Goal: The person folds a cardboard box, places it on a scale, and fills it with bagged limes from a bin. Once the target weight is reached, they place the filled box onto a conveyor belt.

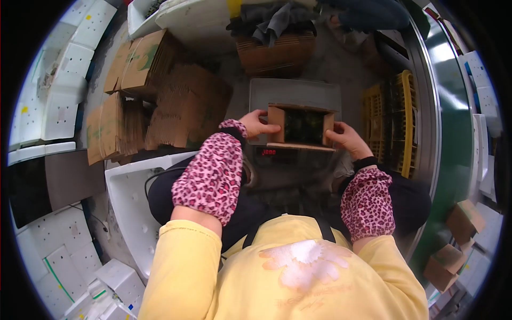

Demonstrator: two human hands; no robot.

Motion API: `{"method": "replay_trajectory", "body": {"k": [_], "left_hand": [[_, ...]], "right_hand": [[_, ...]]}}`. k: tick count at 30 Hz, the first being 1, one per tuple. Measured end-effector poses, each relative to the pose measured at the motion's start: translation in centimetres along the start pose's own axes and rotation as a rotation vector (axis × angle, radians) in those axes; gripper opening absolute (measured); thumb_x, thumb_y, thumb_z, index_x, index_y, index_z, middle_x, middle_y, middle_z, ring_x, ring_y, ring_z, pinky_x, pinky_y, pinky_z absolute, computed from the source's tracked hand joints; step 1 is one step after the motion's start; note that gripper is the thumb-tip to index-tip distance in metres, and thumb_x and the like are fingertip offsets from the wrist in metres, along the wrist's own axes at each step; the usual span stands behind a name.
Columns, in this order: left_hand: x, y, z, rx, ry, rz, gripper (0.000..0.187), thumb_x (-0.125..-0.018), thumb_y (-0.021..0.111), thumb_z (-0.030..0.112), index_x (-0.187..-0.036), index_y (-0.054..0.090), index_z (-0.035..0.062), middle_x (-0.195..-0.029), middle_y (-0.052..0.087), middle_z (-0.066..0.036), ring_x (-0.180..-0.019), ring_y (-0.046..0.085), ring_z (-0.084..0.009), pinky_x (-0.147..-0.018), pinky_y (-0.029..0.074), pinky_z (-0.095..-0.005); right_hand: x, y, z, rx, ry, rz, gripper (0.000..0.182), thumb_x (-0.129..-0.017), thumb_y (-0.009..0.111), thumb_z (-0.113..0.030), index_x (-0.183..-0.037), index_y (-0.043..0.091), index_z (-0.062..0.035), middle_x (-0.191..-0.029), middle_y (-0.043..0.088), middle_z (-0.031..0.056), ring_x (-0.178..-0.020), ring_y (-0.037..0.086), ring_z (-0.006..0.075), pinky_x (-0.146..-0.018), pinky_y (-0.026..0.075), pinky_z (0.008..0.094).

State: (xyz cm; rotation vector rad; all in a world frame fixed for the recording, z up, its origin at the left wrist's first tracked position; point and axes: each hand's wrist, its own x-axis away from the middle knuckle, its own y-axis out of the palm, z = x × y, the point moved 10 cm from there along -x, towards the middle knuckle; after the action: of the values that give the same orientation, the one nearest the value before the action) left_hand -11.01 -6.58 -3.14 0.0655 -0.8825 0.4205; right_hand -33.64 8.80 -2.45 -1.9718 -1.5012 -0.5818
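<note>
While dark contents fill the open cardboard box, both hands grip its opposite sides, fingers partly curled.

Dark insides and cut edges around the small cardboard box.
The contents sit in shadow, too dark to name; the box hides part of the grey tray under it; how far the fingers of the left hand and right hand reach round its outside cannot be told; the red digits are too small to read surely; another person's leg is cut off at the top; the white foam boxes run into the black rim; the faint lettering on the yellow shirt is unreadable.
</note>
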Motion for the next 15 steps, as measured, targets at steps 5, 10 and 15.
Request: {"method": "replay_trajectory", "body": {"k": [5,10,15], "left_hand": [[-3.2,-0.2,-0.6,0.025,0.091,0.226,0.097,-0.066,0.079,0.042,-0.132,0.029,-0.0077,-0.113,0.056,-0.019,-0.1,0.059,-0.0254,-0.084,0.048,-0.0323],[-3.6,1.9,0.5,0.265,0.26,0.043,0.102,-0.071,0.077,0.033,-0.143,0.01,0.0074,-0.14,0.031,-0.011,-0.128,0.032,-0.0232,-0.104,0.028,-0.0342],[-0.6,4.8,4.0,0.579,0.291,0.0,0.087,-0.078,0.07,0.021,-0.143,0.012,0.0194,-0.129,0.041,-0.008,-0.113,0.047,-0.023,-0.087,0.046,-0.0364]], "right_hand": [[-2.9,-0.5,1.5,-0.088,-0.029,0.16,0.07,-0.067,0.078,-0.037,-0.115,0.051,0.007,-0.108,0.059,0.0157,-0.096,0.057,0.0209,-0.081,0.044,0.0316],[-2.5,-1.2,3.5,-0.256,-0.03,0.115,0.078,-0.066,0.078,-0.041,-0.12,0.049,0.0079,-0.113,0.057,0.0177,-0.105,0.055,0.0247,-0.085,0.044,0.0332],[-0.3,-1.9,4.7,-0.41,-0.035,0.217,0.082,-0.066,0.077,-0.048,-0.121,0.05,0.0079,-0.114,0.057,0.0164,-0.105,0.054,0.0255,-0.082,0.046,0.0337]]}}
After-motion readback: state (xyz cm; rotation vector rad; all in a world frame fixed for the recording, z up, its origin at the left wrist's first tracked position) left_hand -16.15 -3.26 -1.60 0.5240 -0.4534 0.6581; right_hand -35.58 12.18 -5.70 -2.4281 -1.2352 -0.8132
